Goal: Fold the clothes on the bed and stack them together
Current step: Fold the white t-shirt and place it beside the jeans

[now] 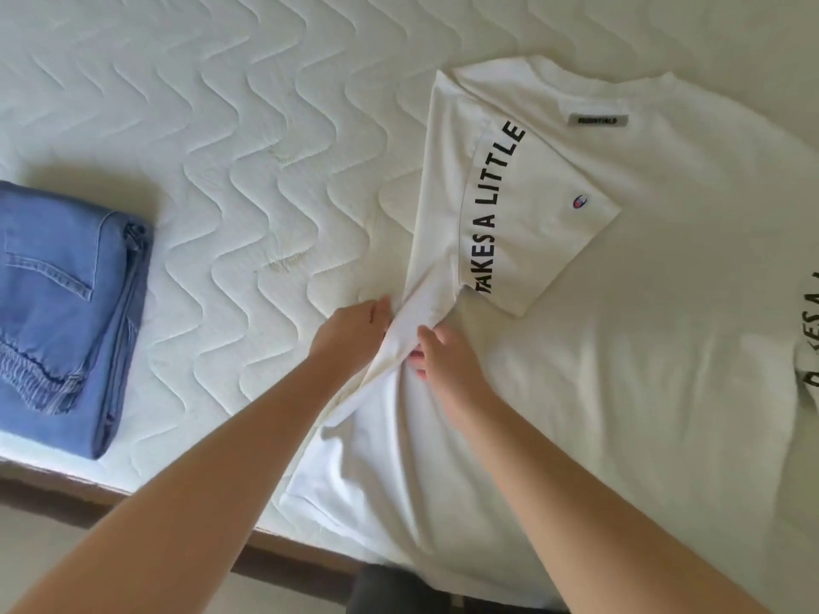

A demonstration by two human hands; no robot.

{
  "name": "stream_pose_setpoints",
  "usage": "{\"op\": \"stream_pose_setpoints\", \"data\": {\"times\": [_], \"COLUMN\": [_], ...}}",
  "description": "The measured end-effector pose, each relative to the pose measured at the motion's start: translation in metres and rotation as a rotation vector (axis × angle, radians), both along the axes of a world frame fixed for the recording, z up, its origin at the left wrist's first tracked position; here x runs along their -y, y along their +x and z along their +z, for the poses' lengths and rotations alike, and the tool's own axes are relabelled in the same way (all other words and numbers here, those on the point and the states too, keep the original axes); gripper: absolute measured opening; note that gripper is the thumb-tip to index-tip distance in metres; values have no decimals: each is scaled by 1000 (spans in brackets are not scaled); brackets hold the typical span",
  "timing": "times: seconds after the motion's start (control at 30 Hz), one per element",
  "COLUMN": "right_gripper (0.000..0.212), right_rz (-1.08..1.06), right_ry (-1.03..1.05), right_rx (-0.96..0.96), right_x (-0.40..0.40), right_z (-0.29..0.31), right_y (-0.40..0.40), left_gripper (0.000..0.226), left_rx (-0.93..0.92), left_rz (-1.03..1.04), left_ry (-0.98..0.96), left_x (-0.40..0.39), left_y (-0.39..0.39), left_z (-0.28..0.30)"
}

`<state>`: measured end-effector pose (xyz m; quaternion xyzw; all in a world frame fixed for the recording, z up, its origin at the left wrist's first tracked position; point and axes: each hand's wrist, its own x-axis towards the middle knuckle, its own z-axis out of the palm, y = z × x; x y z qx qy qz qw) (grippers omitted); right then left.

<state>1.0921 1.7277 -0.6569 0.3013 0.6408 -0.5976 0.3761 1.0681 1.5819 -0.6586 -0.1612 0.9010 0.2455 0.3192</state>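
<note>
A white T-shirt [620,339] with black lettering lies spread on the right half of the bed, its left sleeve folded inward over the chest. My left hand [354,330] and my right hand [447,352] both pinch the bunched left side edge of the shirt, lifting a ridge of cloth between them. Folded blue jeans [66,312] sit at the left edge of the bed, apart from the shirt.
The quilted white mattress [221,148] stretches to the back and left. Its brown wooden frame edge [133,498] runs along the near side, with pale floor below. A dark grey object [399,587] shows at the bottom under the shirt's hem.
</note>
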Motion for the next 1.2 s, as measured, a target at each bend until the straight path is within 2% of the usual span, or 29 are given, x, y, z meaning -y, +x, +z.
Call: {"op": "stream_pose_setpoints", "data": {"times": [0.13,0.23,0.27,0.37,0.5,0.6,0.67,0.77,0.83,0.9,0.97,1.07,1.13,1.2], "right_gripper": [18,10,16,29,22,18,15,29,34,32,36,39,32,27], "right_rz": [-19,5,-25,-41,-35,-33,-20,34,68,131,209,248,234,214], "right_ry": [23,40,14,22,54,95,141,270,269,247,236,183,141,103], "right_rx": [12,-32,-36,-115,-176,-213,-201,-214,-214,-169,-100,26,90,133], "right_x": [12,12,11,1,-18,-33,-42,-55,-59,-58,-56,-52,-51,-53], "right_z": [3,8,9,13,12,10,6,0,-4,-5,-7,-11,-10,-8], "right_y": [-8,-10,-10,-6,6,16,25,43,57,71,86,106,118,128], "left_gripper": [50,42,39,24,29,30,32,38,31,17,10,13,17,26], "left_rx": [131,173,173,105,-15,-10,17,96,40,-75,-173,-237,-175,-77], "left_rz": [-25,-126,-163,-123,-90,-185,-235,-117,35,149,212,278,324,273], "left_ry": [3,-72,-104,-160,-239,-307,-217,135,286,358,380,247,177,206], "left_x": [7,9,7,-8,-36,-63,-76,-81,-74,-63,-51,-34,-25,-20], "left_y": [60,93,102,123,148,167,179,193,199,206,212,221,226,231], "left_z": [8,16,20,34,53,60,59,55,52,49,48,39,30,23]}}
